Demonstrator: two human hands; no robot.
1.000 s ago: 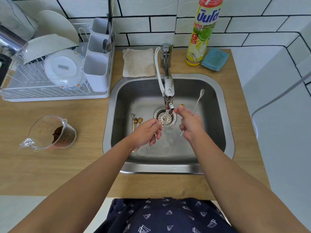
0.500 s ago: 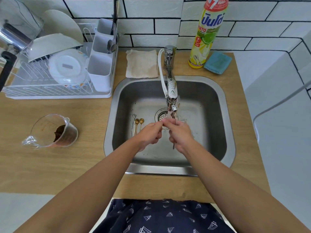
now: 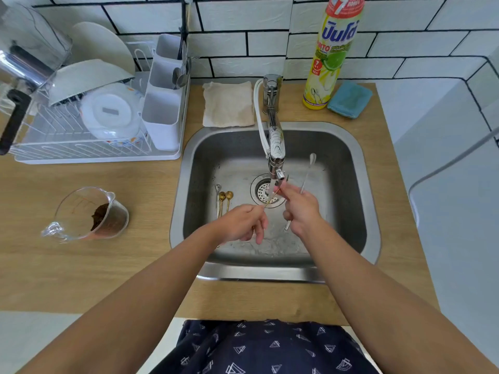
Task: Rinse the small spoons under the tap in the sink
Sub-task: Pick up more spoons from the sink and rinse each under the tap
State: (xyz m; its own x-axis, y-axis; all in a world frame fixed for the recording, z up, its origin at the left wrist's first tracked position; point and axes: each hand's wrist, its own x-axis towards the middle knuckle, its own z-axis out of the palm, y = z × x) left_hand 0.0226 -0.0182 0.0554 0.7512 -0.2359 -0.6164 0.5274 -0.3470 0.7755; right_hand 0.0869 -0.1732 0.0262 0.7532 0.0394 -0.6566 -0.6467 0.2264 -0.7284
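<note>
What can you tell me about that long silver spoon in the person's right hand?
The long silver spoon looks like thin shiny metal, with a small oval bowl and a slim straight handle. It slants over the sink, bowl up and away, right of the tap. The right hand grips its middle; the handle's tip pokes out below.

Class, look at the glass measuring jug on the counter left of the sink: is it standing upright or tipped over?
Tipped over. The jug lies on its side on the wooden counter, mouth facing the camera, with brown residue inside.

I log: yellow dish-soap bottle (image 3: 329,63), red cap; blue sponge (image 3: 349,99); two gold small spoons (image 3: 225,197); beige cloth (image 3: 228,103).
</note>
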